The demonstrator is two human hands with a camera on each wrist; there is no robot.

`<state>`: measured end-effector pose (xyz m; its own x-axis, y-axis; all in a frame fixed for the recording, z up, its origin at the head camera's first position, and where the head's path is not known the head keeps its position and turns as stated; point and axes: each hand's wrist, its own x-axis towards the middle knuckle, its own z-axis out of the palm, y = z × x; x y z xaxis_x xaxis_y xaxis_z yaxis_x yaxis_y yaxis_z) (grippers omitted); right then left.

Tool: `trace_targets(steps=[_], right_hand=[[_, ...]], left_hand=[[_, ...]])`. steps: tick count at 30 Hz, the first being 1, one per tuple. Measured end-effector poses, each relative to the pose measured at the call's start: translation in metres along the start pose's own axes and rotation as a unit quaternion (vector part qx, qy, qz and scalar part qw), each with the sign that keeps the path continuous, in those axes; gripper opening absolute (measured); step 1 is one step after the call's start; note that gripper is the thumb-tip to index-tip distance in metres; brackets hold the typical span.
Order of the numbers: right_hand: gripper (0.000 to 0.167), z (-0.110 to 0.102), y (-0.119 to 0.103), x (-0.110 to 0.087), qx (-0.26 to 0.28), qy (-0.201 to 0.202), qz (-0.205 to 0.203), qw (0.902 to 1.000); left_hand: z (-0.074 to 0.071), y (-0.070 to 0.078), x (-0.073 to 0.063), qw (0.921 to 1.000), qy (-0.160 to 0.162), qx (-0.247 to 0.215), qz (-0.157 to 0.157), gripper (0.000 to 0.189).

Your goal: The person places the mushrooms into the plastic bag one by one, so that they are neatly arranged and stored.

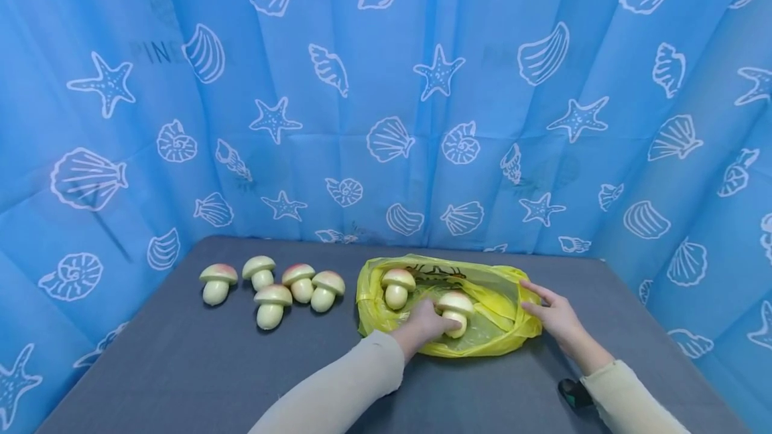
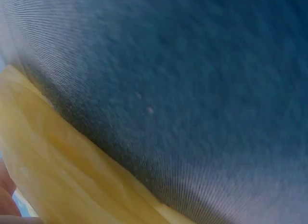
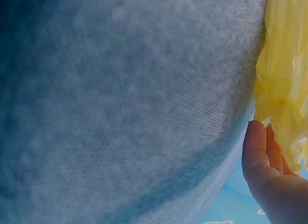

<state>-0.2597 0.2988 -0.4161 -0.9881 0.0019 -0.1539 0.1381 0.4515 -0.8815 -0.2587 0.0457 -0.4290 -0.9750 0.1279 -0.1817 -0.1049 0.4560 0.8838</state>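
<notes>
A yellow plastic bag (image 1: 500,347) lies spread with its mouth gaping upward. My left hand (image 1: 425,323) reaches into it and grips a toy mushroom (image 1: 455,303) by the stem, thumb across the front. Another toy mushroom (image 1: 398,288) sits at the left inside the bag. At the bag's right rim, my right hand (image 1: 561,320) touches the plastic with extended fingers. The right wrist view has that hand's thumb (image 3: 255,142) beside the hanging yellow plastic (image 3: 286,65). In the left wrist view only a bit of the left hand (image 2: 6,195) shows behind the bag (image 2: 72,161).
Several more pale green toy mushrooms with reddish tops, one of them a front mushroom (image 1: 270,313), stand grouped on the grey table (image 1: 241,374) left of the bag. A small dark object (image 1: 574,394) is beside the right sleeve. A blue shell-patterned curtain (image 1: 338,106) hangs behind the table.
</notes>
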Motion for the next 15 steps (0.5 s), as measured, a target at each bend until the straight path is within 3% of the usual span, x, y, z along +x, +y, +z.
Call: trace_targets(steps=[4, 8, 12, 15], right_hand=[[0.059, -0.0003, -0.0004, 0.0003, -0.002, 0.0, 0.0, 1.0], [0.059, -0.001, 0.0004, 0.0004, -0.006, 0.001, 0.002, 1.0], [0.059, -0.0016, 0.0001, 0.0007, -0.008, 0.0, 0.005, 1.0], [0.059, -0.0018, -0.0013, 0.0015, -0.006, -0.002, 0.009, 0.9999]], left_hand=[[-0.0006, -0.0005, 0.0, 0.9972, 0.003, -0.073, -0.02, 0.049], [-0.0015, -0.0006, 0.0021, 0.9868, 0.008, -0.154, -0.048, 0.045], [-0.0021, -0.0008, 0.0056, 0.9764, 0.019, -0.203, -0.071, 0.037], [-0.0026, -0.0021, 0.0089, 0.9704, 0.027, -0.231, -0.067, 0.035]])
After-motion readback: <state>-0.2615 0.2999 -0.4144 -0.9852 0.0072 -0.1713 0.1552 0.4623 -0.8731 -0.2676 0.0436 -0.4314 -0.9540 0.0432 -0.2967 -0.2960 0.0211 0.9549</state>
